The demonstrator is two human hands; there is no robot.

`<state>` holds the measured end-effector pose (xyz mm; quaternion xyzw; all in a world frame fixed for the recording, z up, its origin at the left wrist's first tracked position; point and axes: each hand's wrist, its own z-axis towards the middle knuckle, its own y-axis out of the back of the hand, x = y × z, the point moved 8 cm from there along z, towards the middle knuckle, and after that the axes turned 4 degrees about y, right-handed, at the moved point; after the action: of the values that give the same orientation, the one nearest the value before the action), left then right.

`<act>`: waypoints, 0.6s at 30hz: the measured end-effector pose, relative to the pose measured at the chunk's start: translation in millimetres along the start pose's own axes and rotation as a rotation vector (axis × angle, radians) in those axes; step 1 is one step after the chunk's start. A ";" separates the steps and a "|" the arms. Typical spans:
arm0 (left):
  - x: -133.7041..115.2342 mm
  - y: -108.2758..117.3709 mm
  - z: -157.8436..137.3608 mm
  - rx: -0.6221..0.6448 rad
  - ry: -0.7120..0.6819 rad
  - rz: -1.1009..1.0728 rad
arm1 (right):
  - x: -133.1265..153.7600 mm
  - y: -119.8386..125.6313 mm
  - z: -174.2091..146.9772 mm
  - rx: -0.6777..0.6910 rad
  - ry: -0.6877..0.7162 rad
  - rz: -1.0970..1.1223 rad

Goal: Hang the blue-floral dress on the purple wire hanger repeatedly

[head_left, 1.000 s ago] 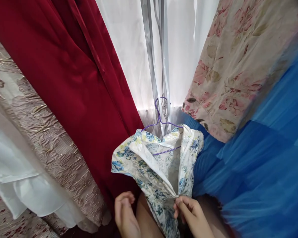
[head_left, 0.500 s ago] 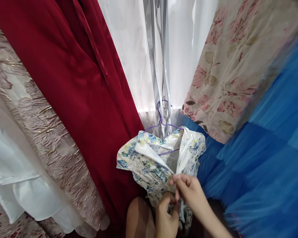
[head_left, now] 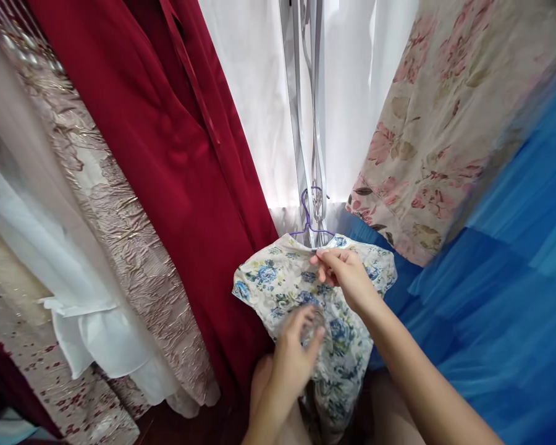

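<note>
A white dress with blue flowers and short sleeves [head_left: 269,275] hangs in front of me on a purple wire hanger [head_left: 307,216]. The fingertips of my right hand [head_left: 347,278] pinch the middle of its neckline, just under the hanger. Lower down, my left hand [head_left: 296,352] is in front of the dress, blurred by motion. Its thumb and fingers are apart, and I see nothing held between them. My forearms and legs hide parts of the lower dress.
A long dark red garment [head_left: 167,167] hangs to the left, beside a pink textured one [head_left: 115,210] and a white ruffled one [head_left: 106,334]. On the right are a beige floral garment [head_left: 426,148] and blue tulle [head_left: 491,296]. Grey straps [head_left: 322,123] hang before a white curtain [head_left: 250,74].
The neck opening, spread in a V before, is now drawn together at the top. My right hand has moved up to the neckline. My left hand has come off the fabric and risen slightly.
</note>
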<state>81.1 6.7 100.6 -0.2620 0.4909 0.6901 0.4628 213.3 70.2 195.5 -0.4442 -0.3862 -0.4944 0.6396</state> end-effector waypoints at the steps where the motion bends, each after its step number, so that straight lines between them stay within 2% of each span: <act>1: -15.7 18.7 16.1 -0.112 -0.052 -0.030 | 0.1 0.7 -4.5 0.013 0.005 -0.028; 3: -51.9 43.9 47.9 -0.215 -0.194 -0.024 | 2.2 1.0 -9.4 0.047 0.020 -0.082; 4: -69.1 46.6 62.8 -0.186 -0.263 0.026 | 3.8 1.2 -9.7 0.062 0.030 -0.103; 7: -105.2 36.8 91.3 -0.086 -0.432 0.251 | 5.4 3.6 -4.5 0.066 0.062 -0.134; 10: -118.1 35.5 100.6 -0.176 -0.498 0.294 | -4.8 5.8 0.8 0.025 0.094 -0.174; 12: -116.9 54.9 105.9 -0.341 -0.472 0.188 | -19.6 5.6 -1.2 0.007 0.100 -0.203; 14: -105.1 89.4 113.4 -0.532 -0.405 0.031 | -37.0 6.6 -9.1 -0.003 0.083 -0.223; 16: -78.8 128.9 122.3 -0.690 -0.307 -0.161 | -50.8 10.0 -21.3 -0.005 0.062 -0.236; 18: -35.5 159.2 130.5 -0.768 -0.152 -0.402 | -59.9 13.8 -34.7 0.009 0.032 -0.241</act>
<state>-34.0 99.0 248.5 -0.4536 0.1026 0.7362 0.4917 215.9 56.2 126.3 -0.3837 -0.4289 -0.5728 0.5837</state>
